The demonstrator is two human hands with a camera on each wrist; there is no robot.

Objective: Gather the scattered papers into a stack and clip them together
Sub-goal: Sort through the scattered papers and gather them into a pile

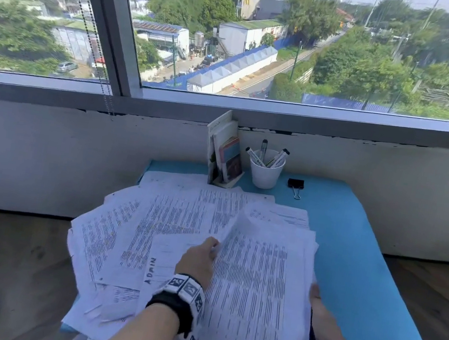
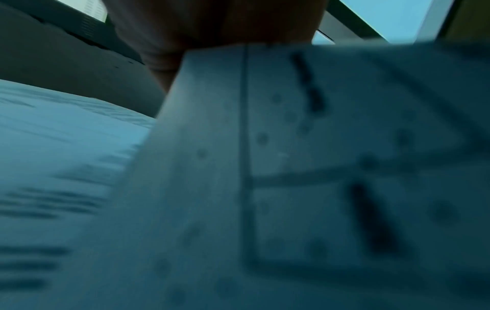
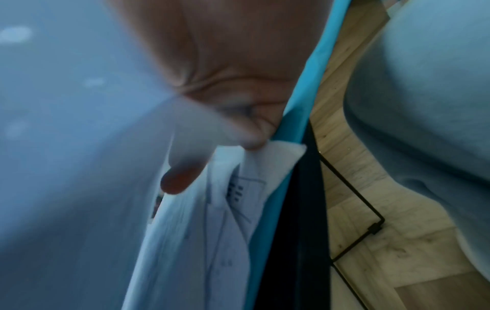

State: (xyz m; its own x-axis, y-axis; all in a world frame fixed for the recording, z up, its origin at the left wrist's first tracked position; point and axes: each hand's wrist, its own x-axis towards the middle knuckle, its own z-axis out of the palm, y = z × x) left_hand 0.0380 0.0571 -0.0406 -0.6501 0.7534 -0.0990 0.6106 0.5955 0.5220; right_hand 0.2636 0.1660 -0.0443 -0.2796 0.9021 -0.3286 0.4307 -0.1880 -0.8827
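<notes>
Several printed white sheets lie fanned out across the blue-covered table (image 1: pixel 364 265); these scattered papers (image 1: pixel 151 217) cover its left and middle. A thicker stack of papers (image 1: pixel 257 286) is lifted at the near right. My left hand (image 1: pixel 212 248) pinches that stack's left edge, and my right hand (image 1: pixel 314 294) grips its right edge, mostly hidden behind the sheets. The left wrist view is filled by a blurred sheet (image 2: pixel 291 146) under the hand (image 2: pixel 212 25). In the right wrist view, a fingertip (image 3: pixel 175 182) presses the paper edges (image 3: pixel 225 209). A black binder clip (image 1: pixel 296 184) lies at the back of the table.
A white cup of markers (image 1: pixel 266 169) and a small rack of books (image 1: pixel 225 155) stand at the back edge, by the wall under the window. A sheet marked ADMIN (image 1: pixel 161 265) lies under my left wrist. Wooden floor (image 1: pixel 431 305) surrounds the table.
</notes>
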